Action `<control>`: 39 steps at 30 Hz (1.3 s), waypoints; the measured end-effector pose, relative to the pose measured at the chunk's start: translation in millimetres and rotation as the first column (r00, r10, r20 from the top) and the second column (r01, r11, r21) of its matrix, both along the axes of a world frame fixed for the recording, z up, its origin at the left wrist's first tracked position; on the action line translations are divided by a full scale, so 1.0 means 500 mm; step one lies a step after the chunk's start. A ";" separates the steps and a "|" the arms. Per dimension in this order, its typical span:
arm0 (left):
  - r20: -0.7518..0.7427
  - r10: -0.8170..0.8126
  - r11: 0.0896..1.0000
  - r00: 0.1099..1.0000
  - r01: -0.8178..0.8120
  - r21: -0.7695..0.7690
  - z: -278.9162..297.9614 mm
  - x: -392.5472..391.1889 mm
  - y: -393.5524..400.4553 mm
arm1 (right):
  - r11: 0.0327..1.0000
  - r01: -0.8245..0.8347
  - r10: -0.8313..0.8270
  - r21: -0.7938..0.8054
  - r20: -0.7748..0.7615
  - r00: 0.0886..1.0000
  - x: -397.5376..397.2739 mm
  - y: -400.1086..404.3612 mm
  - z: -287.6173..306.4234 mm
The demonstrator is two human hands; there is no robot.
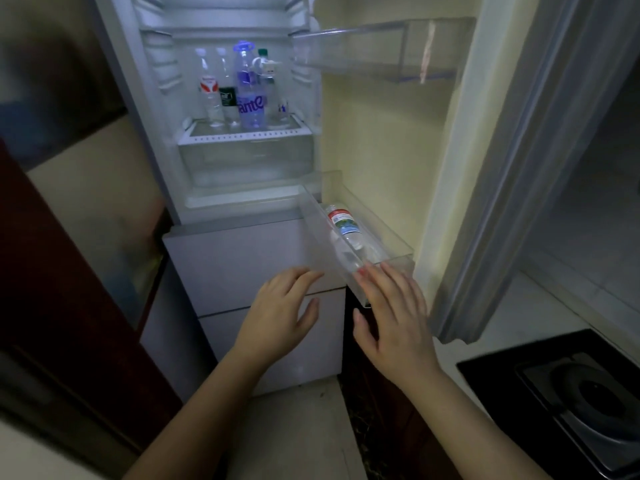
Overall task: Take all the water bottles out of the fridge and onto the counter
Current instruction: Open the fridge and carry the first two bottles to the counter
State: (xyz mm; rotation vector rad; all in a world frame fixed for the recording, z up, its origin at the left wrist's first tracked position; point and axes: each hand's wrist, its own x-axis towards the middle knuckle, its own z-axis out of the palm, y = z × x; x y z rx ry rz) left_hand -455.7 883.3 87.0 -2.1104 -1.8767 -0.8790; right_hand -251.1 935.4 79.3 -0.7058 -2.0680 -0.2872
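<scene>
The fridge stands open. Several clear water bottles stand upright on its glass shelf (242,135): one with a red and white label (210,95), one with a black label (227,93), a tall one with a purple label (250,95) and a smaller one at the right (277,95). Another bottle with a red, green and blue label (344,225) lies in the lower door bin (398,247). My left hand (280,313) hovers open in front of the freezer drawer. My right hand (394,317) is open, fingertips at the near end of the door bin.
The open fridge door (485,168) stands at the right, with an empty upper door bin (381,50). A pale counter (519,323) holds a black gas stove (571,393) at the lower right. Dark red cabinets (52,271) sit to the left.
</scene>
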 end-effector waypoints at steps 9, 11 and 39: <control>-0.073 0.118 0.991 0.990 -0.122 -0.054 0.054 -0.150 -0.036 | 0.965 -0.029 0.097 -0.262 0.247 0.964 -0.196 0.048 0.058; -0.080 0.150 0.986 0.985 -0.155 -0.057 0.063 -0.184 -0.044 | 0.961 0.003 0.075 -0.276 0.271 0.960 -0.236 0.069 0.069; -0.302 0.375 0.927 0.877 -0.348 0.141 0.259 -0.477 0.177 | 0.974 0.132 -0.101 -0.182 0.170 0.980 -0.552 0.305 0.276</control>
